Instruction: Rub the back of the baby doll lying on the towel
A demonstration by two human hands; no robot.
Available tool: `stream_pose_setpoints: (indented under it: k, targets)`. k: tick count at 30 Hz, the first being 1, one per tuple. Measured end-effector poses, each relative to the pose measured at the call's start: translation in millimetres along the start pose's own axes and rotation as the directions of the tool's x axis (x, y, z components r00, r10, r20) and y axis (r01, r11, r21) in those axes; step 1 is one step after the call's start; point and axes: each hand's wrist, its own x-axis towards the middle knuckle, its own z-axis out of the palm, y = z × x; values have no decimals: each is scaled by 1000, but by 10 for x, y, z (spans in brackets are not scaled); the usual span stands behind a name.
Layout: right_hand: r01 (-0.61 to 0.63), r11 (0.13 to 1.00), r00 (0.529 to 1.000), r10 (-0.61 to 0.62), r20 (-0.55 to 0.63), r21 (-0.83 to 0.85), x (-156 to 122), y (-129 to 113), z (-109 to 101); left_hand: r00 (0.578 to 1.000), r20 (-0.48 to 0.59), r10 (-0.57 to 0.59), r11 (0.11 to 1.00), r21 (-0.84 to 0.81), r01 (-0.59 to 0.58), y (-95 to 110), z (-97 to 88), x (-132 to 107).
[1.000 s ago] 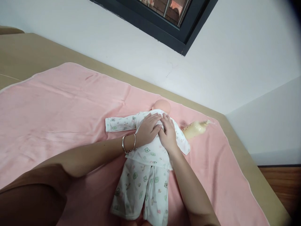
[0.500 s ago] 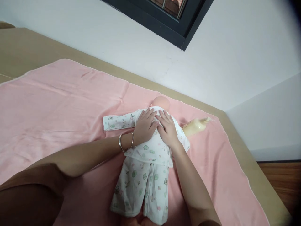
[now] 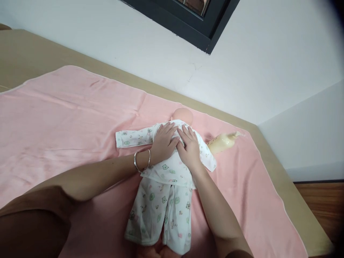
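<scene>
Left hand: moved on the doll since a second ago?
No. The left hand lies flat on the doll's printed top, beside the right hand, as before; only the camera shifted.

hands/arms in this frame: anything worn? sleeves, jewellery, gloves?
Both hands are bare, no gloves. The left hand has a thin silver bangle at the wrist; the forearm is uncovered, with brown fabric, apparently a sleeve, near the bottom left edge. The right hand and forearm show no jewellery or sleeve.
</scene>
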Motion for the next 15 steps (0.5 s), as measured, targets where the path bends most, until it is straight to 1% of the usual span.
stream_pose_setpoints:
  k: [4, 9, 15]
  targets:
    - [-50, 999, 999, 50, -13, -2, -4, -7, 16, 1000, 7, 3, 1000, 1, -3, 7, -7, -4]
    - [-36, 999, 999, 35, -18, -14, -13, 8, 35, 1000, -6, 11, 1000, 2, -11, 14, -13, -2]
    - [-27, 1000, 998, 28, -50, 11, -23, 15, 41, 1000, -8, 16, 1000, -15, -16, 30, -25, 2]
